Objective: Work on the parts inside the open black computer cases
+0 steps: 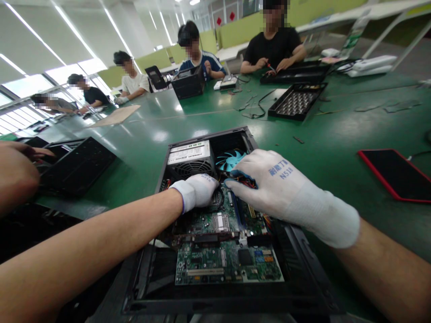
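Observation:
An opened black computer case (305,251) lies flat in front of me. Inside is a green motherboard (205,224), with a power supply (190,154) at its far left and a blue fan (229,160) beside that. My left hand (199,190), in a white glove, is closed over the board just below the power supply; black cable (220,197) loops at its fingertips, which are mostly hidden. My right hand (269,179), also gloved, bends in over the case's right side next to the fan. Its thumb and fingers nearly meet, with coloured wires (248,180) showing between them.
A red-edged black panel (399,175) lies at right on the green table (144,143). Another person's hand (20,166) is at a black case (77,166) on the left. A black tray (298,101), loose cables and several people working are farther back.

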Demonstrator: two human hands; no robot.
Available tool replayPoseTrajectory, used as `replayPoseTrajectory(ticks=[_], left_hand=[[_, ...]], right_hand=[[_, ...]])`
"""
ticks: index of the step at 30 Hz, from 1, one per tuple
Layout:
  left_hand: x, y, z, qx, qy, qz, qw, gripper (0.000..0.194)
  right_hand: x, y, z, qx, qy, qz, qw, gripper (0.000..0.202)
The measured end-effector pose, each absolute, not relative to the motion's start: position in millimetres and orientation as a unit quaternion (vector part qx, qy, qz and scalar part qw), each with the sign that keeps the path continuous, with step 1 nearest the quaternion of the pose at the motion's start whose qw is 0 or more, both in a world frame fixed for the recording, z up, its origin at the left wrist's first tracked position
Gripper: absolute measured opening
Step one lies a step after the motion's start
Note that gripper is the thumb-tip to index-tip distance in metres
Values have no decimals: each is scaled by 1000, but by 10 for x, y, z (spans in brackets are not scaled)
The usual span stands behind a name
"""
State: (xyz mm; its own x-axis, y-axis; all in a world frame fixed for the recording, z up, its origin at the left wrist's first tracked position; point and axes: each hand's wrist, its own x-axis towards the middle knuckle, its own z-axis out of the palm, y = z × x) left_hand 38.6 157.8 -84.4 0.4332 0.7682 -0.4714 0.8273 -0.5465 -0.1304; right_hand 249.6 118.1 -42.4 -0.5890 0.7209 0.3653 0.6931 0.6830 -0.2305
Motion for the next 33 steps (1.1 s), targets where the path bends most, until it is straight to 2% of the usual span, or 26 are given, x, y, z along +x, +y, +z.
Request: replayPoseTrajectory(ticks=[19,33], left_hand=[[415,1581,-892,844,460,-269,59,46],[390,1590,-794,843,458,-265,102,70]], right_hand=[[2503,1168,-419,-402,-889,38,217,37],[2502,1180,-432,-403,-886,40,227,42]])
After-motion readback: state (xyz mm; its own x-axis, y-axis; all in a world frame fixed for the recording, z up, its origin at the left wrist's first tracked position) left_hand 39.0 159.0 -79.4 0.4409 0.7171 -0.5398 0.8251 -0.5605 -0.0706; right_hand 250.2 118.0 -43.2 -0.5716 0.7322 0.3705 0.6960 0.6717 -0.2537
